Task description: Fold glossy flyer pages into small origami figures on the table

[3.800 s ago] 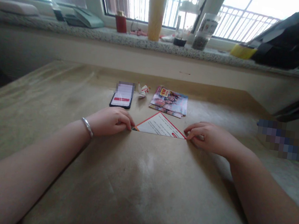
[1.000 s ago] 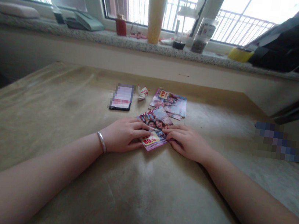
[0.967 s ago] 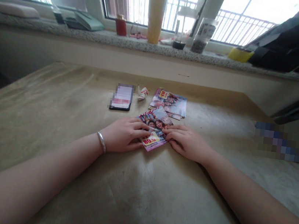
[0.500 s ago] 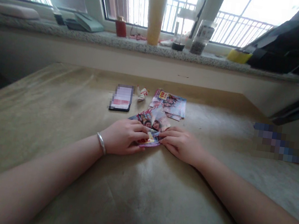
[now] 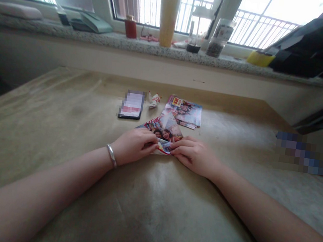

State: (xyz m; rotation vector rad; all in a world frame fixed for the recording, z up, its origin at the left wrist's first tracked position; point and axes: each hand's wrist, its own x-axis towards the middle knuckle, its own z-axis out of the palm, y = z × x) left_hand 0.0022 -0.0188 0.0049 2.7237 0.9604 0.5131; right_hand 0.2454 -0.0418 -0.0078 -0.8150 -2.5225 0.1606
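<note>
A colourful printed leaflet (image 5: 164,131) lies on the table (image 5: 59,122) just in front of me, partly folded, its near corner turned up. My left hand (image 5: 132,145), with a silver bracelet on the wrist, pinches the leaflet's near left edge. From the right, my right hand (image 5: 194,154) pinches the same near edge, fingertips almost touching those of the left. Both hands rest on the tabletop.
A stack of similar leaflets (image 5: 184,111) lies beyond, with a crumpled wrapper (image 5: 154,99) and a phone (image 5: 132,105) to its left. The window sill (image 5: 101,38) holds a tall yellowish cylinder (image 5: 168,12), a red jar (image 5: 130,26), a glass jar (image 5: 219,37) and other items.
Earlier a white-faced triangle was pressed flat between my hands. Since then the printed side shows, and in the last second the near corner has been folded up and inward.
</note>
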